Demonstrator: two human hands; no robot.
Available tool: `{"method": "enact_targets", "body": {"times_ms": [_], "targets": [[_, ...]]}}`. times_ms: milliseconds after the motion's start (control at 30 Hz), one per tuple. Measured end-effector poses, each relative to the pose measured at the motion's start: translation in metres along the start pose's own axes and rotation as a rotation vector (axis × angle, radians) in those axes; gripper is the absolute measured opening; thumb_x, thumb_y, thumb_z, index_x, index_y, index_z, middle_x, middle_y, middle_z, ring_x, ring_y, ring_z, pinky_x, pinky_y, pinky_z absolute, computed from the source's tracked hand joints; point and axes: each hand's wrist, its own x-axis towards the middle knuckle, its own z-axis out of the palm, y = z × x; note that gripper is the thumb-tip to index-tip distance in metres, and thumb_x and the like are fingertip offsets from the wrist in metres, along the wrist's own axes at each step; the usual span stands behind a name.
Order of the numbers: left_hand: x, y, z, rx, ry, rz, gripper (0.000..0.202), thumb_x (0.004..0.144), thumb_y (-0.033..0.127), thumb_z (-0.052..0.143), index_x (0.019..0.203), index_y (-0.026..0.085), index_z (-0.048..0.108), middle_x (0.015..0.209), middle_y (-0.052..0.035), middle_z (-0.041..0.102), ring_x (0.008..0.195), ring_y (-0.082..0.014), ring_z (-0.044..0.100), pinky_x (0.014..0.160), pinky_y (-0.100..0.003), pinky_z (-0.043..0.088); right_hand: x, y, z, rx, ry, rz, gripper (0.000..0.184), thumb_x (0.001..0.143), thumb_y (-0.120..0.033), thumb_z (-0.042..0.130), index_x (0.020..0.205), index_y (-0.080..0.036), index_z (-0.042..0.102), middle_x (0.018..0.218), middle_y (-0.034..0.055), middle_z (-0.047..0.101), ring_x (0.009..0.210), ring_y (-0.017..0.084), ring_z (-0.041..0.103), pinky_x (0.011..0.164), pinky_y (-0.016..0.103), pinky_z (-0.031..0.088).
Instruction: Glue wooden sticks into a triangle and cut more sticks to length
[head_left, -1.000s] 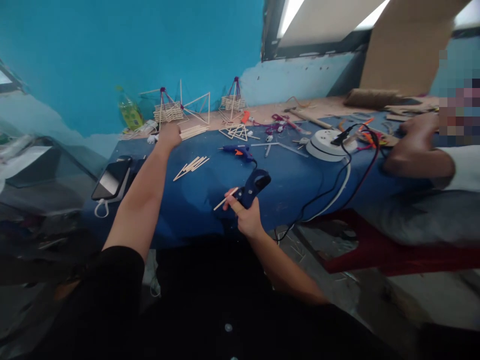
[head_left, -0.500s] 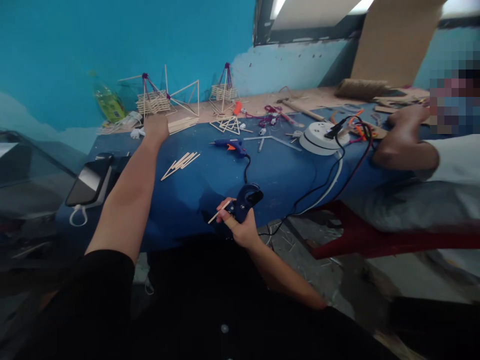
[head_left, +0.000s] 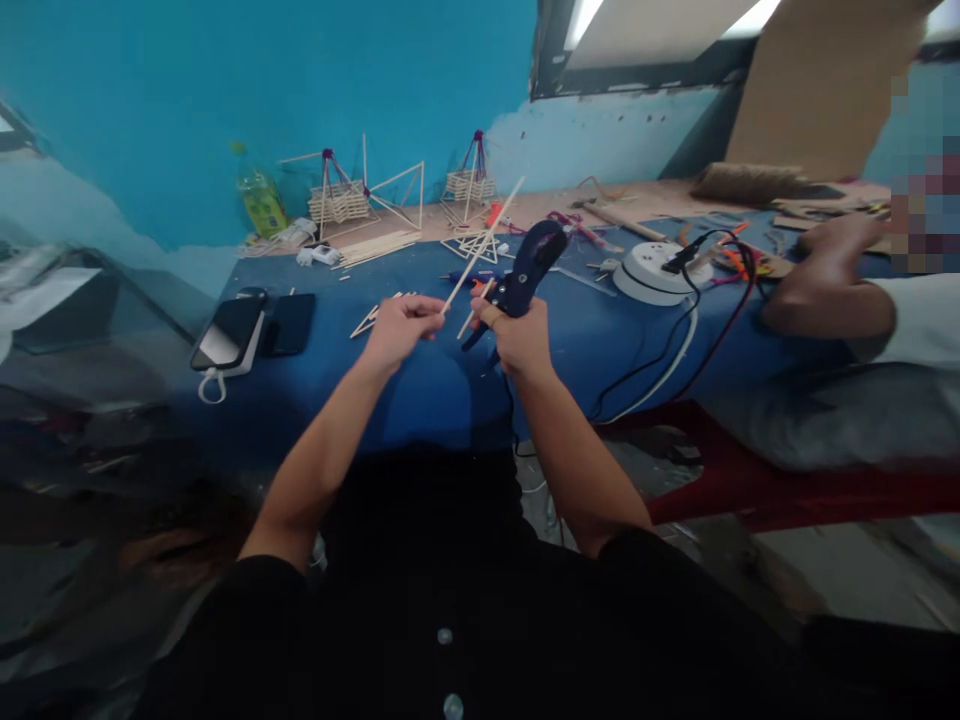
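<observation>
My left hand (head_left: 401, 325) pinches the lower end of a long thin wooden stick (head_left: 484, 243) that slants up to the right above the blue table (head_left: 420, 385). My right hand (head_left: 517, 335) is closed round the handle of a dark blue glue gun (head_left: 529, 268), with a second short stick (head_left: 474, 310) held against it by the fingers. The two hands are close together over the table's near edge. A loose pile of sticks (head_left: 373, 316) lies just beyond my left hand.
Two phones (head_left: 229, 333) lie at the table's left. Stick-built models (head_left: 341, 198) and a stick bundle (head_left: 379, 246) stand by the turquoise wall. A white round socket reel (head_left: 656, 275) with black and red cables sits right; another person's arm (head_left: 825, 290) rests there. A red stool (head_left: 750, 490) stands below.
My left hand came back from the far side of the table with a long stick. My right hand lifted the glue gun up to meet it.
</observation>
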Motion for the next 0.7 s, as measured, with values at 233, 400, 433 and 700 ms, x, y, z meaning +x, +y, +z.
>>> {"method": "enact_targets", "body": {"times_ms": [233, 400, 433, 700], "targets": [[-0.028, -0.026, 0.0, -0.066, 0.057, -0.029, 0.018, 0.067, 0.026, 0.086, 0.084, 0.019, 0.088, 0.077, -0.004, 0.082, 0.065, -0.014, 0.066, 0.056, -0.025, 0.051, 0.002, 0.016, 0.026, 0.077, -0.145, 0.069, 0.036, 0.069, -0.042, 0.096, 0.086, -0.021, 0.073, 0.07, -0.0008, 0.067, 0.061, 0.015, 0.061, 0.069, 0.036, 0.06], [-0.017, -0.027, -0.007, 0.006, 0.052, 0.036, 0.013, 0.068, 0.022, 0.086, 0.08, 0.02, 0.089, 0.082, -0.0045, 0.086, 0.078, -0.019, 0.077, 0.079, -0.032, 0.062, 0.003, 0.019, 0.036, 0.061, -0.162, 0.078, 0.049, 0.065, -0.055, 0.101, 0.083, -0.024, 0.068, 0.066, -0.0022, 0.067, 0.062, 0.016, 0.063, 0.071, 0.038, 0.064], [-0.016, -0.028, -0.007, 0.012, 0.049, 0.053, 0.013, 0.068, 0.022, 0.086, 0.08, 0.02, 0.089, 0.083, -0.0045, 0.086, 0.082, -0.0205, 0.08, 0.087, -0.035, 0.064, 0.005, 0.019, 0.037, 0.06, -0.166, 0.088, 0.05, 0.064, -0.055, 0.102, 0.082, -0.024, 0.067, 0.066, -0.0022, 0.067, 0.061, 0.016, 0.063, 0.071, 0.038, 0.064], [-0.001, -0.033, -0.016, -0.171, -0.047, 0.038, 0.037, 0.058, 0.025, 0.094, 0.094, 0.017, 0.091, 0.09, -0.0082, 0.089, 0.091, -0.0277, 0.085, 0.093, -0.043, 0.068, 0.016, 0.022, 0.035, 0.034, -0.21, 0.158, 0.044, 0.066, -0.037, 0.103, 0.086, -0.02, 0.067, 0.076, 0.0004, 0.069, 0.065, 0.014, 0.065, 0.068, 0.035, 0.065]]}}
